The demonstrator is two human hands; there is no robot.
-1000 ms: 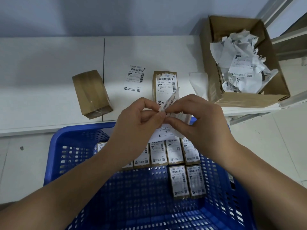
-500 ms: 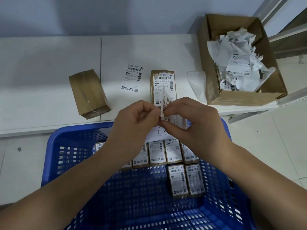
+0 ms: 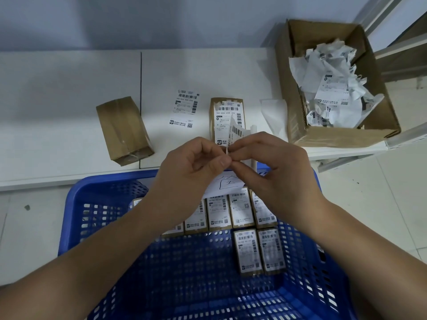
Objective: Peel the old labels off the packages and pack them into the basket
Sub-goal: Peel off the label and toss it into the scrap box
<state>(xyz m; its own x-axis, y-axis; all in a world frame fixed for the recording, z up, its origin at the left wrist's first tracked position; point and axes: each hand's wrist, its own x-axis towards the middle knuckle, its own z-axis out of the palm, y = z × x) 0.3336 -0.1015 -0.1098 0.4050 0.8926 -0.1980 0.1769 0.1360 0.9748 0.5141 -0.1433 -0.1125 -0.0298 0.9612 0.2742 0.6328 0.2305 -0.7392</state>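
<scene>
I've got both sets of fingers pinched on a peeled label strip (image 3: 235,132) at frame centre: left hand (image 3: 196,162) thumb + index closed on its lower edge, right hand (image 3: 270,165) closed on it from the 3 o'clock side, tips touching. Strip sticks up toward 12, barcode showing. Just behind it at 12 on the white surface (image 3: 69,100), a brown package w/ label (image 3: 227,114) lies flat. Loose label (image 3: 186,109) at 11, bare brown package (image 3: 123,130) at 10. Cardboard box (image 3: 298,132) at 2 holds crumpled label scraps (image 3: 332,84). Blue basket (image 3: 76,204) at 6 under my wrists, w/ labelled packages (image 3: 248,250) lined along its far side.
</scene>
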